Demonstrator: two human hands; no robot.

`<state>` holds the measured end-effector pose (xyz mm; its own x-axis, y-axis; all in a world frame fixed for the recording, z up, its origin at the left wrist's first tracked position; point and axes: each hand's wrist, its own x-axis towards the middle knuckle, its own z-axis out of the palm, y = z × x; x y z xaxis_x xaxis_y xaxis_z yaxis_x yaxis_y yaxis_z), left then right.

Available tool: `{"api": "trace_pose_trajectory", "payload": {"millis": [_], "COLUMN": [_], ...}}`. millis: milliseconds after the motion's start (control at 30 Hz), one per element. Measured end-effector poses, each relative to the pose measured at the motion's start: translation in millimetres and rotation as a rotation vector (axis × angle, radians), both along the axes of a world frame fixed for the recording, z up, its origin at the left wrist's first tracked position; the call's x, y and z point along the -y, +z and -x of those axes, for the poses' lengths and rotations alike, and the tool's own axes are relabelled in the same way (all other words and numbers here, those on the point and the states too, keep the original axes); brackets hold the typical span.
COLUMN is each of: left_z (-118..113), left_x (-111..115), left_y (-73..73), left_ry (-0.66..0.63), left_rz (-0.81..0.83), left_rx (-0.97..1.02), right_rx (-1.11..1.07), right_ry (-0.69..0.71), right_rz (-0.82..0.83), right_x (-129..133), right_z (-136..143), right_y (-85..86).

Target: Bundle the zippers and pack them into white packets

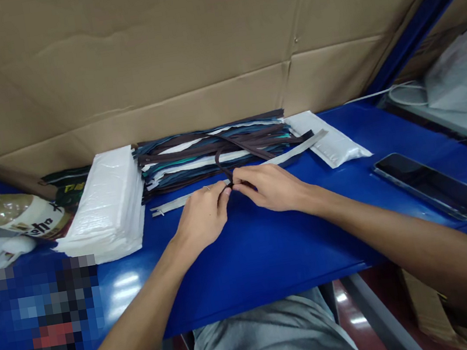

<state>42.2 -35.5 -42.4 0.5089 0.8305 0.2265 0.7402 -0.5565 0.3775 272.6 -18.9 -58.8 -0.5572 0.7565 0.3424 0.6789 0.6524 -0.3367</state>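
My left hand point(205, 214) and my right hand point(270, 188) meet over the table with fingertips pinched together. Between them is a narrow dark strip point(220, 162), which loops up and back toward the pile behind. Its exact kind is hard to make out, and the fingers cover its end. A light grey zipper point(295, 148) runs crosswise beneath both hands, its pull showing at the left end. Just behind lies a pile of zippers point(194, 153) in brown, white, blue and teal, stretched side to side.
White padded mailers point(106, 198) are stacked to the left, and another white packet point(329, 139) lies at the right. A phone point(434, 184) rests near the right edge. A bottle point(22, 211) leans at far left. Cardboard point(152, 52) walls the back of the blue table point(264, 259).
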Motion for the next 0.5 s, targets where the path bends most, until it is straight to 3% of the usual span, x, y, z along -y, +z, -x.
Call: {"api": "trace_pose_trajectory", "payload": {"millis": [133, 367, 500], "left_z": [5, 37, 46], "left_x": [1, -12, -16], "left_y": [15.5, 42.1, 45.1], "left_ry": [0.219, 0.726, 0.815], "left_rz": [-0.083, -0.245, -0.185], "left_rx": [-0.12, -0.324, -0.347], "right_rx": [0.028, 0.068, 0.066], "right_ry": [-0.211, -0.698, -0.753], "right_rz": [-0.086, -0.275, -0.337], "right_x": [-18, -52, -55], "right_z": [-30, -133, -157], "right_y": [12.0, 21.8, 22.7]}}
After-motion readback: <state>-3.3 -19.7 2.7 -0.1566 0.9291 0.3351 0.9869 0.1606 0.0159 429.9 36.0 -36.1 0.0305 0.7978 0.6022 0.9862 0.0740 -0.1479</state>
